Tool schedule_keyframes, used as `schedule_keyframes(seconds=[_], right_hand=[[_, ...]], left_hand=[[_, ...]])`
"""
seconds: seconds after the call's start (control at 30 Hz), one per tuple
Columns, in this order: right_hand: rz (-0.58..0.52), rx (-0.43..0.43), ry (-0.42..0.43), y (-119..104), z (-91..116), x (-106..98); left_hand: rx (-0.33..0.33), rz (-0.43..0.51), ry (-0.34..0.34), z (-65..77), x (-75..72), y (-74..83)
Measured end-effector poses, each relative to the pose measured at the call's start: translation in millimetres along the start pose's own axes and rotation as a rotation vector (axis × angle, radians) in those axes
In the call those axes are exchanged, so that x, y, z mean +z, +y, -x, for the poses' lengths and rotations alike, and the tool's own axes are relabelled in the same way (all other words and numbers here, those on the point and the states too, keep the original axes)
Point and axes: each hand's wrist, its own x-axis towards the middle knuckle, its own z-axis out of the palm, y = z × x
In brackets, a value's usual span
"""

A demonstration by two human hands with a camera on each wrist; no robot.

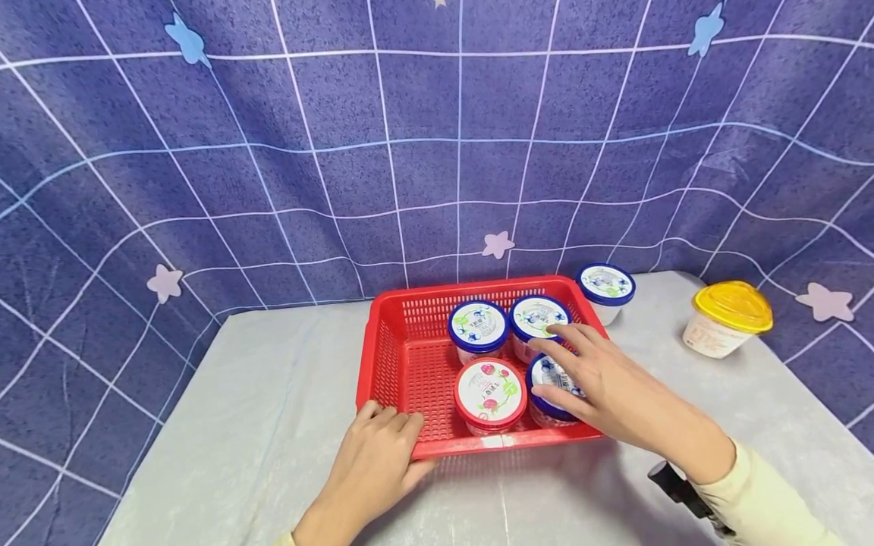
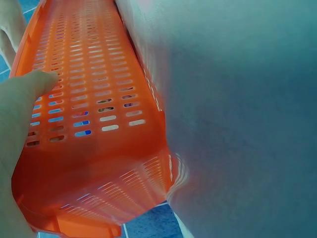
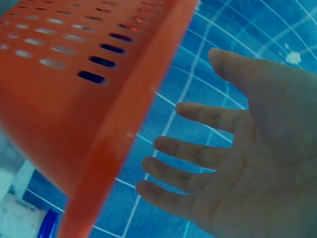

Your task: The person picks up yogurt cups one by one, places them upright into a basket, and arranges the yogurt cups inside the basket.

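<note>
A red perforated plastic basket (image 1: 492,441) stands on the table with several lidded tubs inside. At its front left corner my left hand (image 1: 378,459) grips the rim; the left wrist view shows that thumb (image 2: 42,82) against the basket's outer wall. My right hand (image 1: 604,383) is over the right side of the basket, fingers spread, and the right wrist view shows nothing in its palm (image 3: 237,163). Below it sits a blue-lidded tub (image 1: 546,371), partly hidden. Beside that are a red-lidded tub (image 1: 490,392) and two more blue-lidded tubs, one back left (image 1: 478,327), one back right (image 1: 536,312).
Outside the basket, a blue-lidded tub (image 1: 606,284) stands close to its back right corner. Farther right is a white tub with a yellow lid (image 1: 730,311). A blue gridded curtain (image 1: 423,174) hangs behind the grey tabletop (image 1: 273,394).
</note>
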Motion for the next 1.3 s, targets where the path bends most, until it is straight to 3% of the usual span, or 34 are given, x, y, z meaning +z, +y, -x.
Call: schedule_keyframes(seconds=[0.23, 0.6, 0.8, 1.07, 1.3], right_hand=[[-0.057, 0.054, 0.085, 8, 0, -7], [-0.054, 0.142, 0.177, 33, 2, -19], [-0.021, 0.265, 0.227, 56, 6, -20], [0.022, 0.372, 0.437, 101, 17, -23], [0.047, 0.481, 0.538, 137, 22, -16]], left_hand=[[-0.003, 0.006, -0.008, -0.1, -0.3, -0.2], [-0.006, 0.003, -0.008, -0.4, 0.2, 0.1], [-0.006, -0.013, -0.034, 0.5, -1.4, -0.1], [0.012, -0.01, -0.034, -1.5, -2.5, -0.8], [0.011, -0.008, -0.042, -1.2, 1.0, 0.0]])
